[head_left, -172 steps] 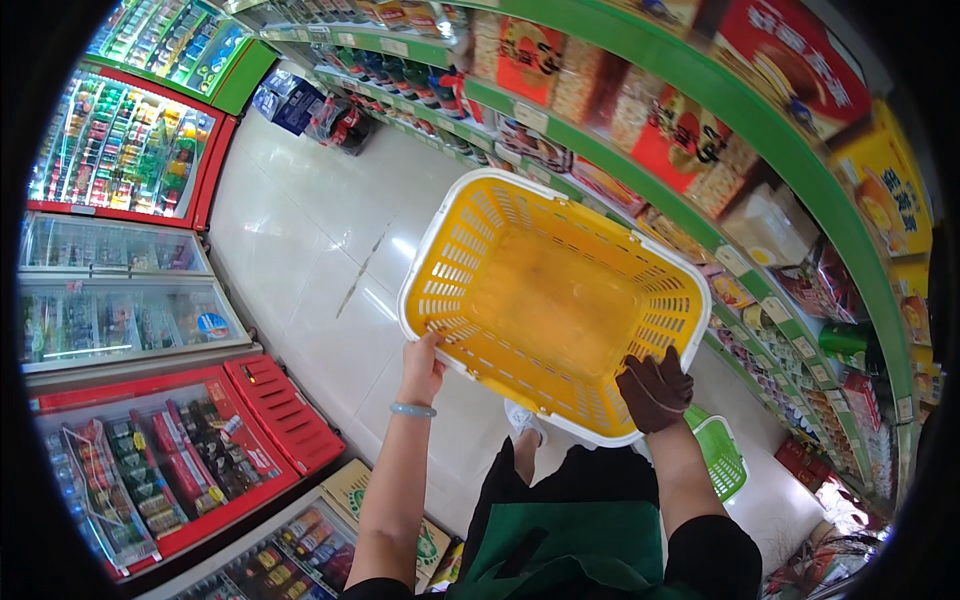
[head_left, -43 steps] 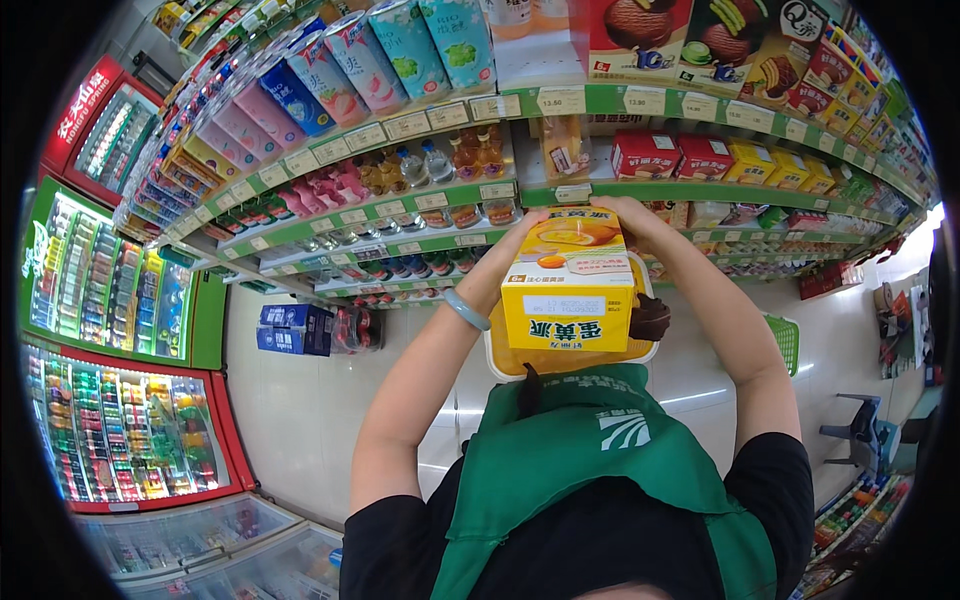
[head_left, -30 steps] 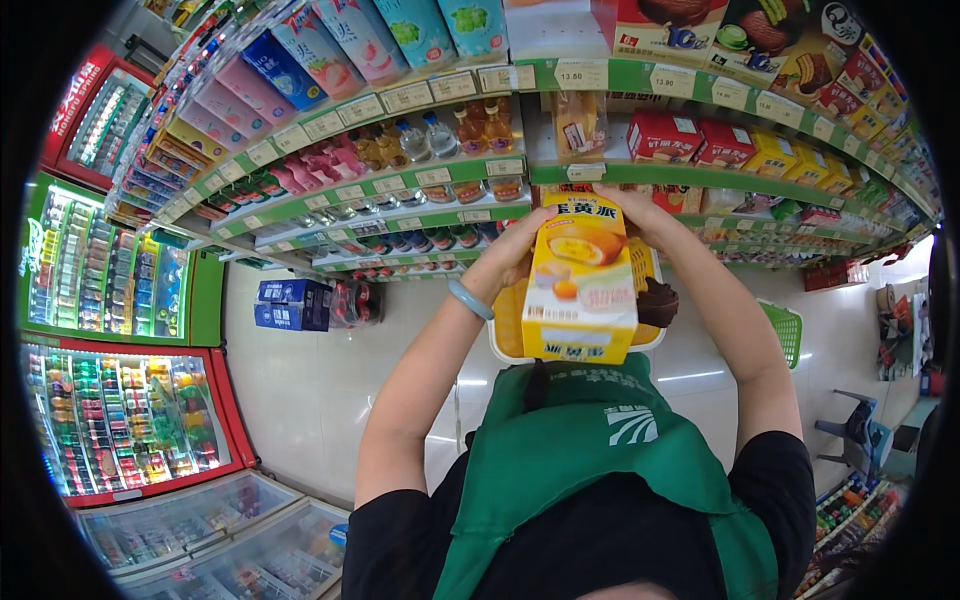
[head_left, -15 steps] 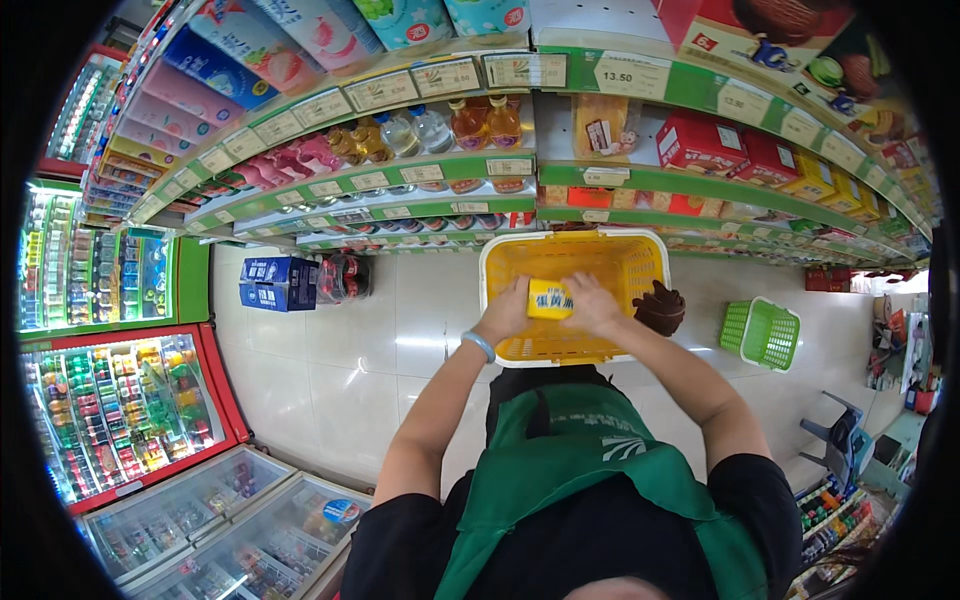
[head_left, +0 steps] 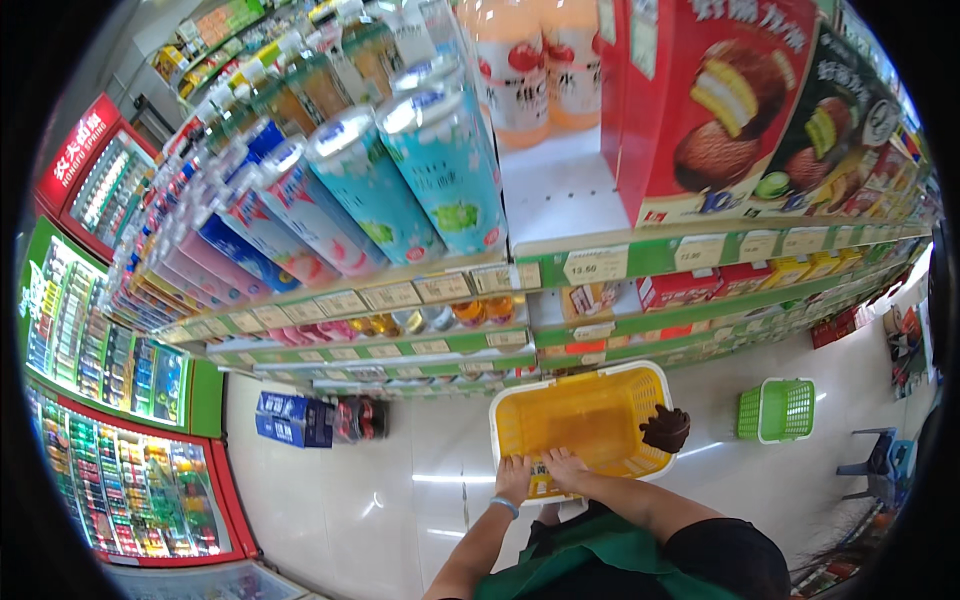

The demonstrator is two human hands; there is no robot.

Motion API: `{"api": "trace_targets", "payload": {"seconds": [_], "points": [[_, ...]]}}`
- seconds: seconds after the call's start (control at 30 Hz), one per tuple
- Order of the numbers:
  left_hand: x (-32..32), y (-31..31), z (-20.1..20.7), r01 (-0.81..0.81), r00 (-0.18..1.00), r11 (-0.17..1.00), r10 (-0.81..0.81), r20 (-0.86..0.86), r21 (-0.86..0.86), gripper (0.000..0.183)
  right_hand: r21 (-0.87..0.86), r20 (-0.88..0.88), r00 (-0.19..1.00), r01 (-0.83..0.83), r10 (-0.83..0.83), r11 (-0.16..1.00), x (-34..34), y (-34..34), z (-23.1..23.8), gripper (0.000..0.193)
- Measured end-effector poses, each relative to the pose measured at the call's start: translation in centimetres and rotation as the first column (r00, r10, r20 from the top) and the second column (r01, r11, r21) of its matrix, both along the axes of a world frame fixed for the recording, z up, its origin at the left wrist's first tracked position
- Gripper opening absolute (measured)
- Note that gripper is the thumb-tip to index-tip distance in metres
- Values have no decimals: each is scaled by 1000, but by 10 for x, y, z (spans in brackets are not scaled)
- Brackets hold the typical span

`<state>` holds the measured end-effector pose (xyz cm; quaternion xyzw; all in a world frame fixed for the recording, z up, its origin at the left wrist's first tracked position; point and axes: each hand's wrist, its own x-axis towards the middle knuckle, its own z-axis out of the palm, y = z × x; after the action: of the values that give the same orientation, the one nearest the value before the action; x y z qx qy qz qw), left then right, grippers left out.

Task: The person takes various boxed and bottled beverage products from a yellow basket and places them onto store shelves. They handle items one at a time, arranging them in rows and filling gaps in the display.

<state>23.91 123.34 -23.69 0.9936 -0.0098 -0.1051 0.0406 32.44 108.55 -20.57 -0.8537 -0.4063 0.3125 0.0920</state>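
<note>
My left hand (head_left: 513,479), with a pale blue band at its wrist, and my right hand (head_left: 567,468) are close together over the near side of a yellow basket (head_left: 655,385) with a white rim. Between them is a small yellow packet (head_left: 541,480), mostly covered by my fingers, which are closed on it from both sides. The part of the basket's floor beyond my hands shows bare yellow. A dark brown, crumpled-looking thing (head_left: 666,429) sits against the basket's right side.
Ahead rise shelves with tall cans (head_left: 440,170), a red snack box (head_left: 710,110) and smaller packs. A blue carton (head_left: 294,419) and dark bottles (head_left: 360,419) stand on the floor at left. To the right are a green basket (head_left: 776,410) and a blue stool (head_left: 870,455). Drink fridges (head_left: 130,480) line the left.
The view has tilted up, showing more of the upper shelves. My hands have moved with the yellow packet from over the basket's middle to its near side.
</note>
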Motion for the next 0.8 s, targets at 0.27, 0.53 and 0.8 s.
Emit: {"api": "trace_targets", "payload": {"seconds": [0.27, 0.53, 0.8], "points": [[72, -10, 145, 11, 998, 923, 17, 68, -385, 49, 439, 304, 951, -83, -61, 895, 46, -17, 122, 37], [179, -40, 465, 550, 554, 704, 94, 827, -449, 41, 726, 684, 510, -399, -522, 561, 134, -58, 434, 55], [267, -66, 599, 495, 124, 852, 128, 984, -174, 59, 708, 668, 42, -344, -743, 617, 190, -73, 573, 60]]}}
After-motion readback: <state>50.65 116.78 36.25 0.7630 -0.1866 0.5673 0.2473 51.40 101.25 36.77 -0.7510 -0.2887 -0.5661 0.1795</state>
